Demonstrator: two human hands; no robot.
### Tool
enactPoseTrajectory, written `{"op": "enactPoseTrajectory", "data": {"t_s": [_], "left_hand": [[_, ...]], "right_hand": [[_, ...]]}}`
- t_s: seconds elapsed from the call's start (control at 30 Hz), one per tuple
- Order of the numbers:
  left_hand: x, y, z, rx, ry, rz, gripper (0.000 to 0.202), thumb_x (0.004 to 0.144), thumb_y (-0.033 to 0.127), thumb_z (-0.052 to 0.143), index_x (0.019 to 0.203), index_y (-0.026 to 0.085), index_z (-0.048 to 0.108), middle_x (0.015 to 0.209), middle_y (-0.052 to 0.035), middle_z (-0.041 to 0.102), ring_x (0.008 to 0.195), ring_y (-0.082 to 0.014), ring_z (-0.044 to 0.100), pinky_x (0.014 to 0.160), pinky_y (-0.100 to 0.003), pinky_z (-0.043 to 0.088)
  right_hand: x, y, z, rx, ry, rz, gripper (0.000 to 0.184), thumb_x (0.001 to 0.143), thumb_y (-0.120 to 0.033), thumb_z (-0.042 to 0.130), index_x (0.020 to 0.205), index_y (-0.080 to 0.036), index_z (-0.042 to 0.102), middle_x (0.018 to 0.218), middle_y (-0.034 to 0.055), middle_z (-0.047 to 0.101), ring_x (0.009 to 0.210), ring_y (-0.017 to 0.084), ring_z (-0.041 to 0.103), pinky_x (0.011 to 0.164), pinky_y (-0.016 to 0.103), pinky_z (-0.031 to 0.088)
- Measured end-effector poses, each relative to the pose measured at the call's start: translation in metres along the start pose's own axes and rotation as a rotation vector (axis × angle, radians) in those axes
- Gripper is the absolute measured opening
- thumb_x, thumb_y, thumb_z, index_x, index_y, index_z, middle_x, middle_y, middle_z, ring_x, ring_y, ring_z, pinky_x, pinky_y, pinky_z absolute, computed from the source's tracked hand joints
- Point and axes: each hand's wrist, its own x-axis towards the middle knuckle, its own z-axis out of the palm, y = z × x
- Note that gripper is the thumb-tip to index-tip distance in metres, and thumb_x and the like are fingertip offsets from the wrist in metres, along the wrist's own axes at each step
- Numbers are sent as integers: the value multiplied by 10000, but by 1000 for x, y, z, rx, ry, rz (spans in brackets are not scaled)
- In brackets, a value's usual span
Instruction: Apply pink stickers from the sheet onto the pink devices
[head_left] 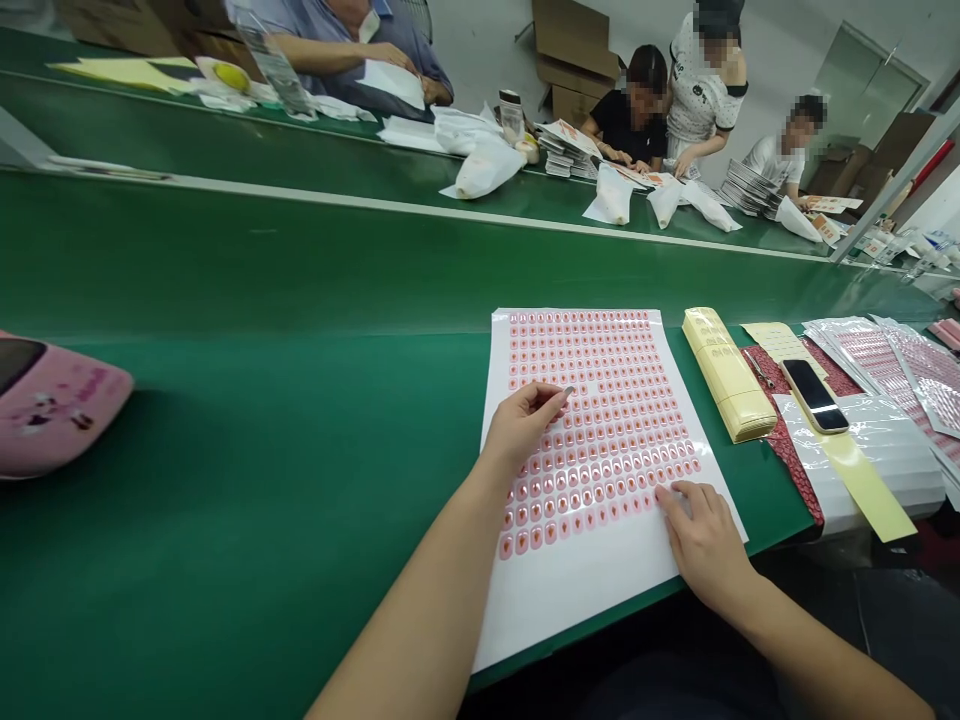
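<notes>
A white sheet (577, 590) covered with rows of small pink rounded stickers, each with an orange-red mark, lies on the green table in front of me. My left hand (523, 425) is over the middle of the sheet. Its thumb and forefinger pinch together near a row of stickers, where one sticker place looks blank. Whatever is between those fingertips is too small to make out. Toward the sheet's lower right edge rests my right hand (705, 540), thumb and fingers apart, with the fingertips on the end of a lower row.
Right of the sheet lie a stack of yellow cards (729, 375), a phone (814, 396), a white package (885, 465) and more sticker sheets (862, 350). A pink case (60, 410) stands at left. Beyond the raised ledge, several people work among papers and white bags (487, 165).
</notes>
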Motion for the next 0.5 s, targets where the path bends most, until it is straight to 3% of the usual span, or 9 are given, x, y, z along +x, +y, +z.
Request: {"op": "enactPoseTrajectory", "data": {"t_s": [0.1, 0.27, 0.37, 0.5], "left_hand": [[0, 0, 0, 1, -2, 4, 441, 472, 582, 682, 651, 191, 583, 604, 6, 563, 594, -137, 520, 579, -271, 407], [-1, 0, 1, 0, 0, 22, 454, 463, 596, 679, 641, 190, 580, 606, 6, 566, 603, -142, 531, 592, -276, 417], [0, -1, 1, 5, 2, 35, 459, 459, 600, 678, 637, 188, 581, 591, 9, 562, 580, -137, 525, 572, -271, 412], [2, -3, 0, 11, 5, 52, 457, 452, 598, 685, 624, 188, 583, 573, 9, 565, 555, -131, 518, 563, -269, 415]], "right_hand": [[-3, -3, 3, -5, 39, 16, 350, 852, -120, 343, 1115, -105, 574, 1022, 180, 588, 895, 274, 538, 738, 452, 485], [-6, -14, 13, 52, 39, -41, 378, 847, -102, 360, 1176, -123, 546, 1149, 200, 569, 1054, 299, 524, 846, 503, 471], [-4, -33, 20, 125, -21, -115, 403, 837, -193, 455, 1222, -90, 509, 1274, 224, 485, 1217, 333, 407, 929, 523, 425], [4, -69, 23, 244, -160, -256, 592, 818, -337, 519, 1308, -29, 394, 1361, 222, 380, 1303, 339, 276, 1005, 523, 348]]}}
